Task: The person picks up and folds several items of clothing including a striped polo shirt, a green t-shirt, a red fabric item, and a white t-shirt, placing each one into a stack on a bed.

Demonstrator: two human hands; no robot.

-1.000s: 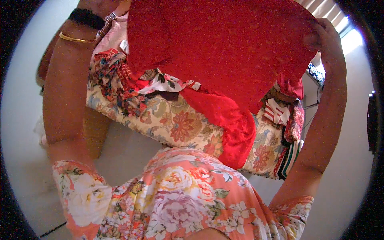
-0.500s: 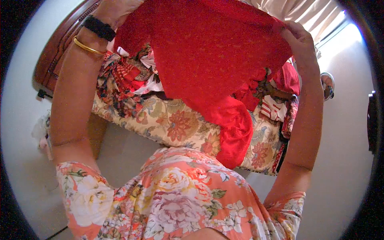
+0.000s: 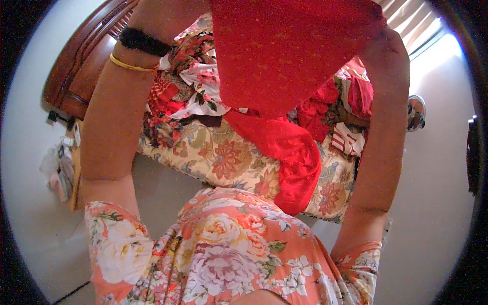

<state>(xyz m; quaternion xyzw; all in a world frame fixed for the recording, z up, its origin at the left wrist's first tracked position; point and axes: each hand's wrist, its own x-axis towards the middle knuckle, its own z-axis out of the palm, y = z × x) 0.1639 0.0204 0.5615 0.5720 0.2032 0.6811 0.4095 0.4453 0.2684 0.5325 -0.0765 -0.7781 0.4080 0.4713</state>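
Note:
A red cloth [image 3: 292, 56] hangs spread between my two raised hands, its lower edge narrowing to a point above the bed. My left hand [image 3: 175, 18], partly cut off by the top edge, is closed at the cloth's left side. At its upper right corner, my right hand [image 3: 389, 48] grips the fabric with bent fingers. Below lies a brighter red cloth [image 3: 295, 157], draped over the bed's near edge; whether it joins the raised one, I cannot tell. A white cloth with red flowers [image 3: 203, 94] lies crumpled left of the raised fabric.
The bed [image 3: 226, 157] has a floral cover and bears heaped patterned clothes [image 3: 173, 94]. A white and red striped piece [image 3: 349, 140] lies near its right end. A dark wooden headboard [image 3: 71, 76] stands at the left. Plastic bags [image 3: 58, 168] hang beside it. A curtain [image 3: 406, 18] hangs upper right.
My left hand has moved right, toward the right hand, so the raised cloth is narrower and uncovers more of the clothes at the left. My right hand has shifted slightly.

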